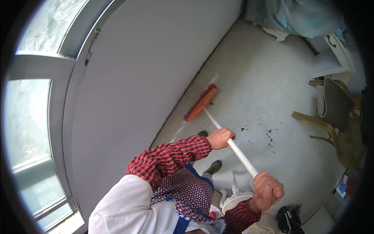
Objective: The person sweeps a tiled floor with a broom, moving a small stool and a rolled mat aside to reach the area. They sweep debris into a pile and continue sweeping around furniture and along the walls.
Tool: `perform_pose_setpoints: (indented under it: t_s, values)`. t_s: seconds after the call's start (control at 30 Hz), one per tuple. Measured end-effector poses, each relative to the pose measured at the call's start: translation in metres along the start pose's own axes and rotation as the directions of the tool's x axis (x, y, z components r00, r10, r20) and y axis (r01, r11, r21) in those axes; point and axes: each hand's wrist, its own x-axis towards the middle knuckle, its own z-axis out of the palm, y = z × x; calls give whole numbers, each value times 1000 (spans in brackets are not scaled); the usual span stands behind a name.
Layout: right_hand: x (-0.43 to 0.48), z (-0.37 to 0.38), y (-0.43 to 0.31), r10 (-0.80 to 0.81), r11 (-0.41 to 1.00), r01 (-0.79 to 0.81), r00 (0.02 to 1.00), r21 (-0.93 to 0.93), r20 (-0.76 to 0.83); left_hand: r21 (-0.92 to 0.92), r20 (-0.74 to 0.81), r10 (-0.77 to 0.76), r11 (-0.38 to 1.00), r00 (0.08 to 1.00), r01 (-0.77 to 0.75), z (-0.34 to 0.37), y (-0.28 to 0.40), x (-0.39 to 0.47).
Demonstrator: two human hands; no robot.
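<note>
A push broom with an orange head [202, 103] and red bristles rests on the pale floor beside the wall. Its long white handle [242, 156] runs from the head back towards my body. Partway down the handle, my left hand [222, 138] is wrapped around it. My right hand [267, 190] grips the upper end, nearer to me. Both forearms wear red-and-black checked sleeves. Small dark flakes [270, 137] lie scattered on the floor to the right of the handle. Pale streaks show on the floor at both ends of the broom head.
A plain grey wall [131, 76] and a window [29, 117] stand on the left. Right of me is a woven chair [347, 143] with a grey cushion [337, 102]. White furniture [238, 199] stands close at my feet, near a black object [289, 218]. Blue patterned fabric [271, 14] hangs at the far end.
</note>
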Motion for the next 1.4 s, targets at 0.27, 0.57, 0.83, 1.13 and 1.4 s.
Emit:
perform_pose_setpoints:
  t_s: [0.27, 0.57, 0.83, 1.13, 1.4]
  values:
    - [31, 19, 53, -246, 964, 213, 942, -162, -230, 235, 121, 166, 953, 979, -191, -71, -22, 122]
    - [57, 31, 168, -247, 903, 117, 928, -413, -278, 402, 158, 225, 874, 961, -271, -95, -105, 226]
    - [-9, 1, 118, -75, 972, 6, 955, -236, -288, 129, -88, 99, 988, 991, -87, 0, -94, 113]
    - [-35, -13, 59, 77, 977, -96, 991, -192, -106, 17, -88, -48, 999, 995, 50, 34, -58, 35]
    - [-23, -29, 33, -49, 986, 40, 997, -159, -53, 66, -176, 68, 996, 982, -57, 16, -20, 48]
